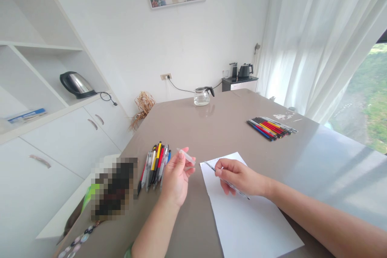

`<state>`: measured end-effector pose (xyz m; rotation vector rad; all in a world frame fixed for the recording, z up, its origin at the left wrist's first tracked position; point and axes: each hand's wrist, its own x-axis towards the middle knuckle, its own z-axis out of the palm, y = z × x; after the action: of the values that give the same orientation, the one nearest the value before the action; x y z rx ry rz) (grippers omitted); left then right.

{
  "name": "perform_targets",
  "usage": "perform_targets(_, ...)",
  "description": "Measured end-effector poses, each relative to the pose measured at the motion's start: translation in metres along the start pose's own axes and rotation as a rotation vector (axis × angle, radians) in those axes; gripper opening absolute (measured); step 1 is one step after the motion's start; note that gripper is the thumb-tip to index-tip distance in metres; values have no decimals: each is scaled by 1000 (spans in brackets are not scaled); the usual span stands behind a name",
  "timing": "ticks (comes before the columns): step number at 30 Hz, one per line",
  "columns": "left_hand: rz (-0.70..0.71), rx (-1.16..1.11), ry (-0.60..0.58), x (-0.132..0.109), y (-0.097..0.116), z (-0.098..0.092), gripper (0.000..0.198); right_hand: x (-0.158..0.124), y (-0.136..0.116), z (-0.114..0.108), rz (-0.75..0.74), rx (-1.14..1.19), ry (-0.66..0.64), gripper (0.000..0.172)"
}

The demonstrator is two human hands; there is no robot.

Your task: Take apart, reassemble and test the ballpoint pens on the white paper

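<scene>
A short, whitish, translucent plastic tube (187, 157) sits up at the fingertips of the left hand (177, 178), pinched between thumb and fingers, with the other fingers loosely curled and its right end pointing toward the right hand (238, 175). That hand pinches a slim, dark-and-clear pen-like stick (241, 192) between thumb and forefinger, the remaining fingers bent beneath. The stick slants from far left to near right, and the tube leans much the same way, so their long axes run roughly parallel. The stick's far-left tip lies just right of the tube's right end, apart from it and slightly farther from the person; whether the two are at the same height cannot be told. The right hand and stick are over a blank-looking sheet of white paper (250, 225), while the left hand is just off its left edge, above a glossy brown-grey table (181, 127). Nearest the left hand, to its left, lies a bunch of red, yellow, black, blue and clear pens (155, 165). The right hand is the nearer one to a neat row of multicoloured slim pens (270, 128), farther off to the right. Toward the far edge stands a clear glass jug with a black handle (201, 97), well apart from both hands.
</scene>
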<state>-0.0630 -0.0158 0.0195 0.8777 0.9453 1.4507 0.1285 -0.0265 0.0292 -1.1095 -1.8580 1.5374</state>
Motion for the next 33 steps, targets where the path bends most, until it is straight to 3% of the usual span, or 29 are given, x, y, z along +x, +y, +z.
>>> perform_targets(3, 42, 252, 11, 4, -3, -7, 34, 1, 2, -6, -32, 63, 64, 20)
perform_targets(8, 17, 941, -54, 18, -9, -10, 43, 4, 6, -18, -75, 175, 186, 26)
perform_targets(15, -15, 1327, -31, 73, -21, 4, 38, 3, 8, -24, -81, 192, 230, 25)
perform_targets(20, -23, 1518, 10, 99, -25, 8, 36, 2, 6, -25, -107, 193, 214, 25)
perform_targets(33, 14, 1670, 14, 96, -32, 6, 46, 2, 7, -25, -88, 141, 215, 28)
